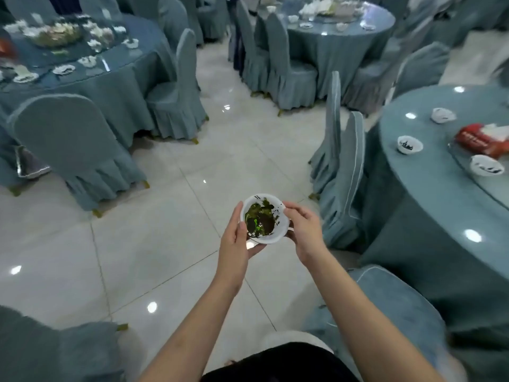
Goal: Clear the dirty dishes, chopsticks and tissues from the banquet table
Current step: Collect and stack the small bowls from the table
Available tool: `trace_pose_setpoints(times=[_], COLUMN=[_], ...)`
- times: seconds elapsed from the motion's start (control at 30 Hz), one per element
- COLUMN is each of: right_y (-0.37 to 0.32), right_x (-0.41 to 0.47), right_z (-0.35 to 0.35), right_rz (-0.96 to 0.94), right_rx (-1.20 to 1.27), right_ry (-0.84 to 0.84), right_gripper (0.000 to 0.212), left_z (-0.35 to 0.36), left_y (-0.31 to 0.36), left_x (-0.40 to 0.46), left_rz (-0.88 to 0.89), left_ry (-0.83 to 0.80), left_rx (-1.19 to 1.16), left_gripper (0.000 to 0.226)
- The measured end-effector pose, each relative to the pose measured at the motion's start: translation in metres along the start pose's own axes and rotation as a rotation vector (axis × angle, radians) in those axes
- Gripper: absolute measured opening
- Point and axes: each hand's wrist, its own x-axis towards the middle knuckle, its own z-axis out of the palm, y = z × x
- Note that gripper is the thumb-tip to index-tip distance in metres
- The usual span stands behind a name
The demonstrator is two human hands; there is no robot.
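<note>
We're standing on the pale tiled floor [154,244] w/ the banquet surface [429,172] at our right, draped in blue-grey cloth, covered chairs [341,172] pushed against its edge. On it, well apart from us: a red tissue pack [479,139] on the glass turntable, two small white bowls [409,145] w/ dark residue (one on the cloth, the other on the turntable rim), and a crumpled white tissue [442,115] further back. Other set tables [91,67] sit across the aisle, left and centre.

Out in front of us, over the floor and off the surface, we hold a white bowl [263,219] carrying dark green leftovers; it appears to sit on more white ware beneath, cannot tell how many pcs. Left hand [234,238] cups it from the side and below, fingers wrapped underneath, thumb up along the rim. Right hand [303,230] grips the opposite rim, fingers curled round the edge.
</note>
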Motion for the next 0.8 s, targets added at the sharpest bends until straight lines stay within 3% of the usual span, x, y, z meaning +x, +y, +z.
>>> trace_pose_setpoints(times=[0.43, 0.8], right_y=[-0.053, -0.125], right_x=[0.144, 0.257], right_z=[-0.029, -0.088], right_rz=[-0.062, -0.1], right_rx=[0.116, 0.142], right_ry=[0.251, 0.414], right_gripper=[0.017, 0.014], left_z=[0.083, 0.202], left_y=[0.004, 0.011], left_x=[0.177, 0.297], left_rz=[-0.106, -0.17], left_ry=[-0.263, -0.45], left_rx=[0.063, 0.079], left_gripper=[0.038, 0.035])
